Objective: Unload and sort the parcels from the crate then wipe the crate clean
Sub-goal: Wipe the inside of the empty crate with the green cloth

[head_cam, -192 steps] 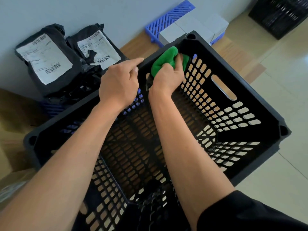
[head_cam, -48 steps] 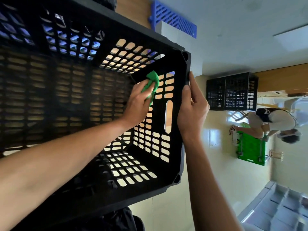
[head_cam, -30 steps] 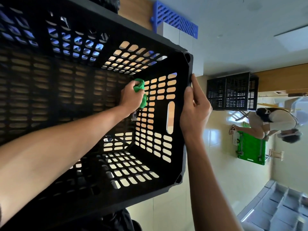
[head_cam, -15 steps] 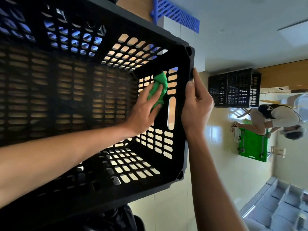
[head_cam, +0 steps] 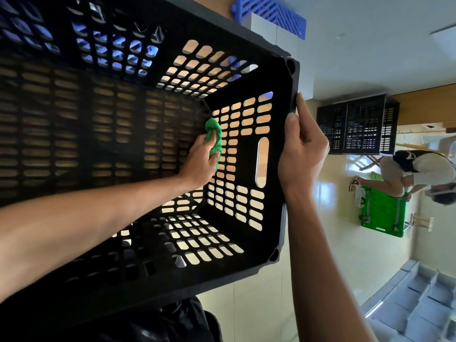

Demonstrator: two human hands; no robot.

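Observation:
The black slotted crate is tipped on its side, its open mouth towards me. My left hand reaches deep inside and holds a bunched green cloth against the end wall, close to where that wall meets the crate's floor. My right hand grips the crate's rim beside the handle slot, thumb on the inner face and fingers round the outside. No parcel lies inside the crate.
A blue slotted panel and pale boxes stand behind the crate. Stacked black crates are across the tiled floor, where a person bends over a green trolley. Grey boxes lie lower right.
My left hand has slid the green cloth from near the rim deeper along the end wall towards the crate's floor, and the cloth is now bunched. My right hand stays on the rim.

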